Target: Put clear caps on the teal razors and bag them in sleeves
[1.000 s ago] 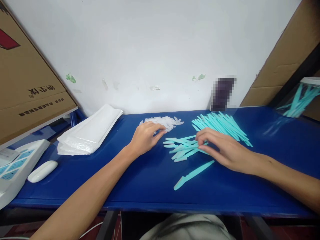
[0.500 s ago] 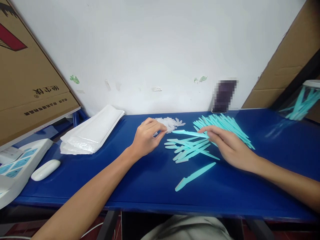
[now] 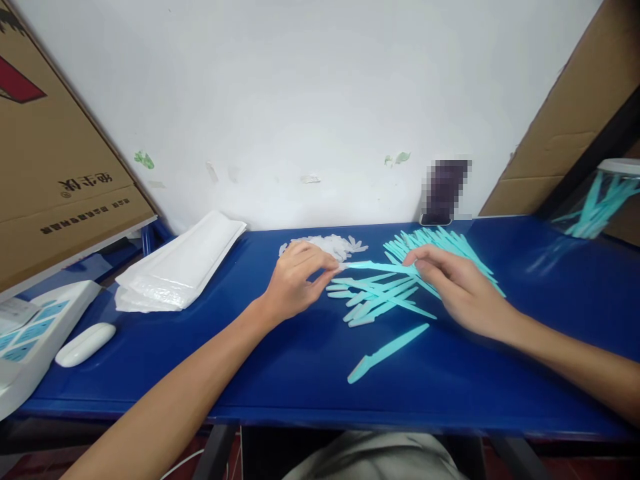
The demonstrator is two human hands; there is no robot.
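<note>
My right hand (image 3: 455, 283) pinches a turquoise eyebrow razor (image 3: 377, 267) by its handle, the blade end pointing left. In the fingertips of my left hand (image 3: 303, 277) is a small translucent blade cap (image 3: 343, 267), which meets the razor's tip; how far it covers the blade I cannot tell. Behind my left hand lies a heap of translucent caps (image 3: 333, 247). Below the held razor several razors (image 3: 380, 297) lie crossed, and a single razor (image 3: 387, 353) rests nearer the table's front edge. A larger pile of razors (image 3: 440, 243) spreads behind my right hand.
On the blue table (image 3: 280, 373) stand a stack of white plastic bags (image 3: 183, 263), a white oval case (image 3: 86, 345) and a white device with blue labels (image 3: 45, 327). A phone (image 3: 443, 193) leans on the wall; a clear jar of razors (image 3: 603, 200) and cardboard (image 3: 555, 133) are right.
My left hand has moved slightly right, bringing the cap to the tip of the razor. A gap between fingers and razor has closed. The view has shifted a little.
</note>
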